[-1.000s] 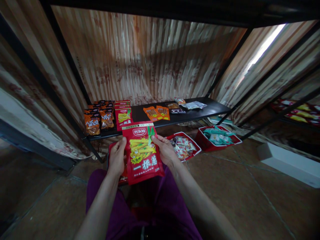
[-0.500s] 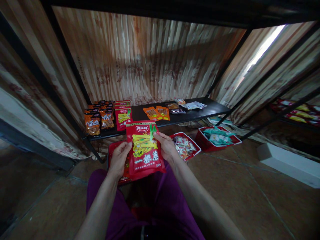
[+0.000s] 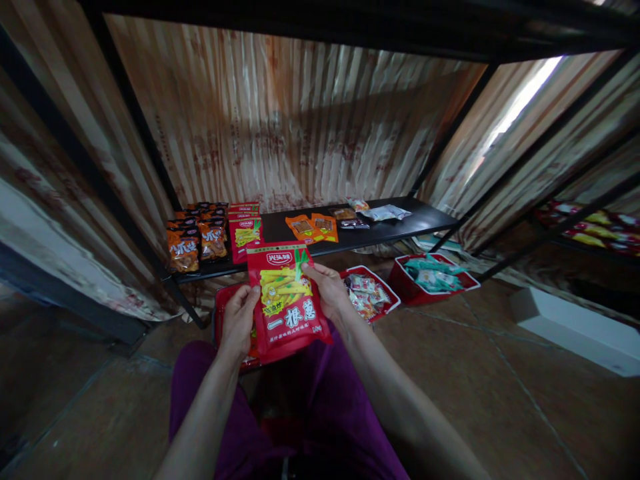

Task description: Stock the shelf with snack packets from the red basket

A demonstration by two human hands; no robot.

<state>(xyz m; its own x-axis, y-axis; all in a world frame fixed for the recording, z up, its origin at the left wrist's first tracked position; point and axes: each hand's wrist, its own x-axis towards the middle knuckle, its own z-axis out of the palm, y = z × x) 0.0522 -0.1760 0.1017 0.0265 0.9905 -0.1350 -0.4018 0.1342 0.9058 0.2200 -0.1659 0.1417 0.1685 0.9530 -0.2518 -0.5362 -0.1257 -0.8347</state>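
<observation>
Between both hands I hold a red snack bag [image 3: 287,303] with yellow sticks and a green stalk printed on its front. My left hand [image 3: 239,320] pinches its left edge, thumb on the front. On the opposite edge, my right hand [image 3: 327,291] grips with its thumb also on the front; the fingers behind the bag are hidden. Beneath the bag, a red basket [image 3: 220,307] is partly covered by it and by my left hand. Matching red bags [image 3: 245,235] stand in a row on the black shelf [image 3: 385,230], just beyond the held one.
Left of the row stand several orange-and-black snack bags [image 3: 183,250]. Orange packets [image 3: 305,228] and a white packet [image 3: 386,212] lie along the shelf. On the floor are a red basket of small packets [image 3: 369,293], another with green packets [image 3: 434,273] and a white box [image 3: 575,330].
The held bag has shifted very slightly left and tilted a little, with both hands still on it. The rest of the view has shifted only slightly.
</observation>
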